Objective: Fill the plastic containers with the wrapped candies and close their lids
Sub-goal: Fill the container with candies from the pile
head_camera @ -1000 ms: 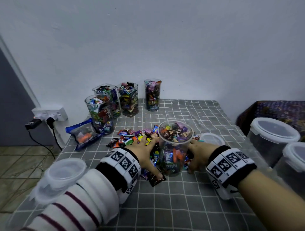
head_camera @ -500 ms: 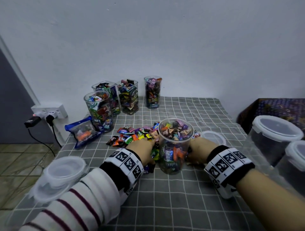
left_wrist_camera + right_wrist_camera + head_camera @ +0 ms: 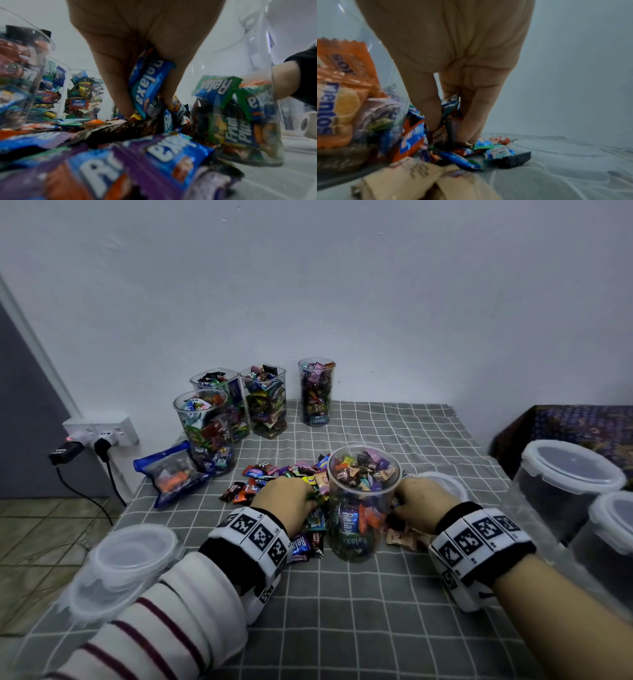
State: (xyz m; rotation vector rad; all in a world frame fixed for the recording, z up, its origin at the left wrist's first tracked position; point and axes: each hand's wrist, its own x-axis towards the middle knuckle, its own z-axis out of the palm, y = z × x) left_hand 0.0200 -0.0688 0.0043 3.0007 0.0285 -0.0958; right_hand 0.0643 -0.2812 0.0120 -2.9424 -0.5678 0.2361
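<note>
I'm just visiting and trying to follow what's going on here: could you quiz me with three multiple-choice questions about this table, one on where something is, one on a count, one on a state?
1. Where is the loose candy pile?
A. On the floor
B. On the checked cloth, around the near container
C. On the wall socket

2. How many candy-filled containers stand at the table's far side?
A. Four
B. One
C. Seven

3. The near container is:
A. Lidded
B. Tipped over
C. Upright, open-topped

Answers: 1 B, candies lie on the cloth; 2 A, four show by the wall; 3 C, its rim is bare, candies showing.
</note>
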